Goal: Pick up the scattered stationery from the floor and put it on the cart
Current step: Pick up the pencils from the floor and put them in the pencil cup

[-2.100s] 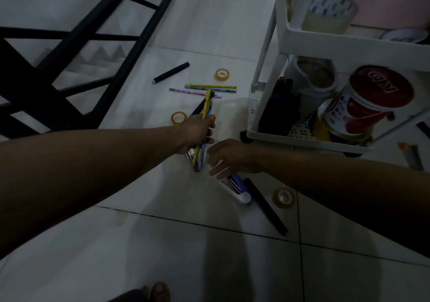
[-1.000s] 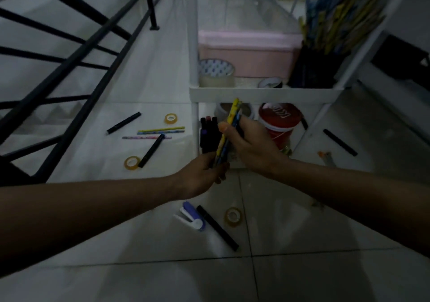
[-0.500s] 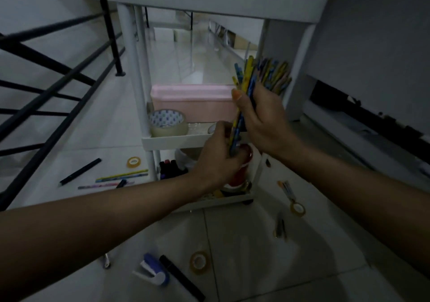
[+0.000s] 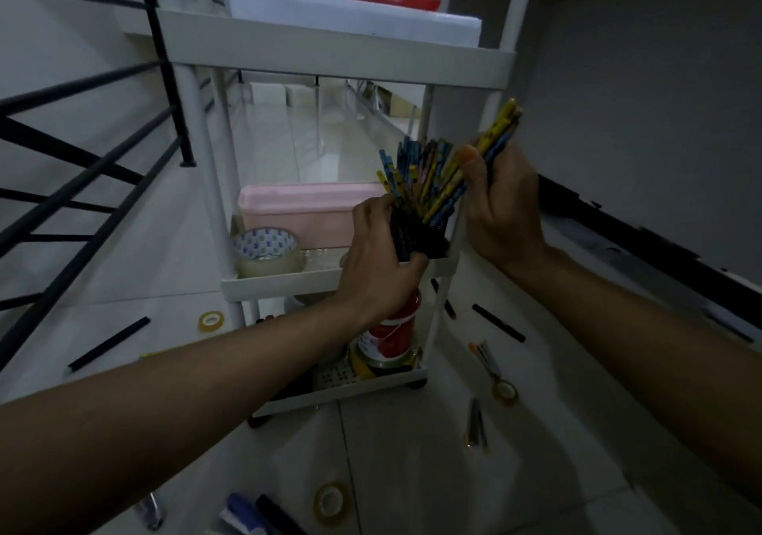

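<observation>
The right hand (image 4: 501, 204) is gripping a small bundle of pencils (image 4: 492, 138), fingers curled round them and thumb pressing on top; their tips are angling down toward the black pencil holder (image 4: 416, 233). How many pencils are in the bundle I cannot tell, since they are overlapping. The left hand (image 4: 381, 254) is wrapping its fingers round that holder, which is sitting at the right end of the middle shelf of the white cart (image 4: 330, 56) and is already bristling with many yellow and blue pencils.

On the same shelf one pink box (image 4: 305, 213) and one large roll of clear tape (image 4: 268, 252) are standing side by side. One red-lidded can (image 4: 391, 332) is sitting on the bottom shelf.

On the floor three small yellow tape rolls are lying: one left of the cart (image 4: 211, 321), one to its right (image 4: 506, 391), one near the bottom edge (image 4: 330, 503). Two black markers are lying out there too, one on the left (image 4: 109, 345) and one on the right (image 4: 498, 322). A blue and white stapler (image 4: 243, 514) is lying at the bottom edge.
</observation>
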